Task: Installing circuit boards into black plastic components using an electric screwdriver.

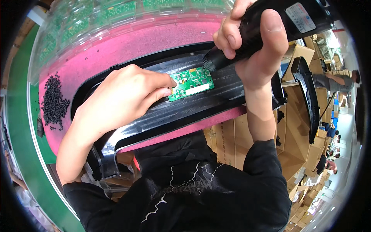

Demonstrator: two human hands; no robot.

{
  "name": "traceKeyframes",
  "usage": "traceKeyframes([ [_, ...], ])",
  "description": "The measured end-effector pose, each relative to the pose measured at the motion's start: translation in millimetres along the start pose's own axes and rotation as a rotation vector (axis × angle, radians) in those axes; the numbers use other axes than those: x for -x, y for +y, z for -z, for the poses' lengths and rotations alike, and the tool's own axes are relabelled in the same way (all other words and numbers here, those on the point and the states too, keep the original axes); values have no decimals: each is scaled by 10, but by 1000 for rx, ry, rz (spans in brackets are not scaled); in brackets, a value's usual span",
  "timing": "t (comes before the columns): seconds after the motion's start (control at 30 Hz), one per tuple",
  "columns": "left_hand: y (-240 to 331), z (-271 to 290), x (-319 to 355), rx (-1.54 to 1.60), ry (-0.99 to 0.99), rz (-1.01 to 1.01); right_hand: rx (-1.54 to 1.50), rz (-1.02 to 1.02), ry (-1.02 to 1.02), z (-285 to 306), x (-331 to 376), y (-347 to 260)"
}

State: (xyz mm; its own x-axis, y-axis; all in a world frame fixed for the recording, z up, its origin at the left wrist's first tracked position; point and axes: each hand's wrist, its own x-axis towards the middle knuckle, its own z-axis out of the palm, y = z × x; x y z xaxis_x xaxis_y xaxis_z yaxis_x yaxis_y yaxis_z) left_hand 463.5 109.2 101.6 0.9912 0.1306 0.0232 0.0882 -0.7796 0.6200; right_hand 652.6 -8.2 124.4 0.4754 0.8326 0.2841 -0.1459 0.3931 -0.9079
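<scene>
A green circuit board (192,84) lies in a long black plastic housing (154,120) with raised edges. At the board's left end, my left hand (129,94) is closed, its thumb and forefinger pressed on the board's edge. My right hand (253,46) grips a black power tool (270,19) that looks like an electric screwdriver, with a pale label on its body. The tool's ribbed nose (216,60) is at the board's upper right corner. Its very tip is too dark to make out, so I cannot tell whether it touches.
The housing rests on a pink mat (89,58). At its left lies a heap of small black pieces (56,101), likely screws. Clear trays (116,15) of green boards stand at the far side. Cardboard boxes (232,143) and another curved black part (307,96) are at right.
</scene>
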Motion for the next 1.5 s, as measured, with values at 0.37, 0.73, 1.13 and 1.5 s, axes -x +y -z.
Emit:
traceKeyframes([
  [0.37,-65,21,52,247,243,-191,-56,177,-669,154,-85,-624],
  [0.73,-38,102,67,362,119,-124,-244,427,-568,-104,39,-415],
  [1.13,-77,3,140,-89,100,-63,-47,260,-459,-198,-58,96],
  [1.5,-40,30,99,-155,58,-50,36,184,-300,-322,-59,89],
])
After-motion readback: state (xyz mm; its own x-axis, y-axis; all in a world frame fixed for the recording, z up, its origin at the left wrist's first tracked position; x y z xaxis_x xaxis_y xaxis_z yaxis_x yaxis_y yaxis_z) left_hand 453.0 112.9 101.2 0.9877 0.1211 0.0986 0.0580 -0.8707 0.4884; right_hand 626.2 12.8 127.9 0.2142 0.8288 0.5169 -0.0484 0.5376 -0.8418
